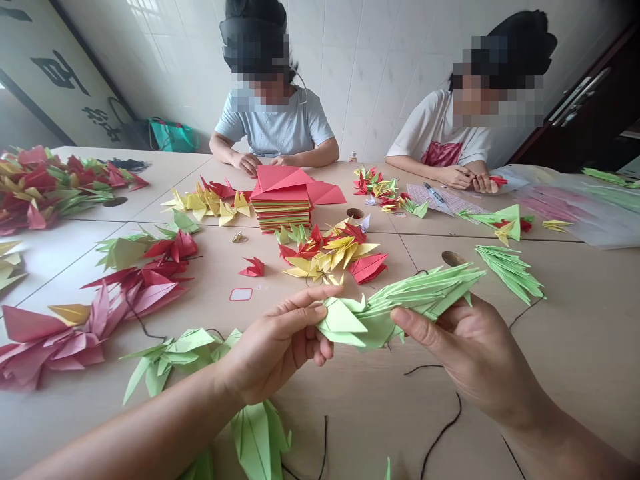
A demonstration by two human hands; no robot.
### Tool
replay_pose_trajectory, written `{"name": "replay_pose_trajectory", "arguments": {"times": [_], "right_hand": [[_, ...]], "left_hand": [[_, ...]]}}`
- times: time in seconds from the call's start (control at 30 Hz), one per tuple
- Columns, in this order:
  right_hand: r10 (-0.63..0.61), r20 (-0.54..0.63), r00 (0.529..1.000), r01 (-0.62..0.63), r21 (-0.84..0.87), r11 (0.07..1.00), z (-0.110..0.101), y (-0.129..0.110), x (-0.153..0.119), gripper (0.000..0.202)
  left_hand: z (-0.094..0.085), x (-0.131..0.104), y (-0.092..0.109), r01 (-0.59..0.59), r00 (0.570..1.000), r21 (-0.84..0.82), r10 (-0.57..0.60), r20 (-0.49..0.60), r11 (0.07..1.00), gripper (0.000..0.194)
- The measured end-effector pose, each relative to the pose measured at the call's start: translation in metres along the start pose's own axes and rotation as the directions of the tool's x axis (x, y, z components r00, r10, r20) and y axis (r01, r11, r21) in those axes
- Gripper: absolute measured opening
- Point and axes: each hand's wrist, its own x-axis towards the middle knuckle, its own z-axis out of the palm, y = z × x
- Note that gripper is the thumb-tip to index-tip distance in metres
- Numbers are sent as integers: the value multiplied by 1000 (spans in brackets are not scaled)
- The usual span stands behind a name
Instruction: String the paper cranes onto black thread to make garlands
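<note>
A bundle of light green folded paper pieces (425, 293) is held between both hands above the table. My left hand (283, 340) pinches the folded piece at its left end between thumb and fingers. Around the right part of the bundle, my right hand (467, 347) is closed, its thumb on the near side. Below and behind my left forearm lie more green folded pieces (257, 437). Black strings (443, 433) rest on the table near my right hand.
Red, yellow and pink folded papers (330, 253) lie in piles across the table (370, 427). A stack of coloured sheets (281, 207) stands mid-table. Two people sit opposite. Green pieces (510, 270), a plastic sheet (590, 207) and a pen (434, 193) are toward the right.
</note>
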Motion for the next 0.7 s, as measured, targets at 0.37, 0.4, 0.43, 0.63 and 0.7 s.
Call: {"name": "replay_pose_trajectory", "arguments": {"times": [0.37, 0.4, 0.43, 0.63, 0.7], "right_hand": [[-43, -32, 999, 42, -10, 999, 0, -3, 2, 21], [-47, -35, 998, 47, -11, 999, 0, -3, 2, 20], [-52, -41, 998, 51, -15, 999, 0, -3, 2, 18], [-81, -105, 991, 81, -5, 997, 2, -1, 1, 13], [-77, -121, 990, 79, 13, 997, 3, -1, 0, 11]], "left_hand": [[-1, -2, 2, 59, 990, 42, -64, 126, 997, 31], [-1, -2, 1, 50, 992, 32, -53, 114, 998, 26], [-2, -1, 0, 40, 993, 21, -42, 108, 999, 22], [-4, 1, -3, 75, 992, 49, -80, 98, 996, 21], [-2, 0, -4, 82, 990, 87, -91, 106, 993, 21]]}}
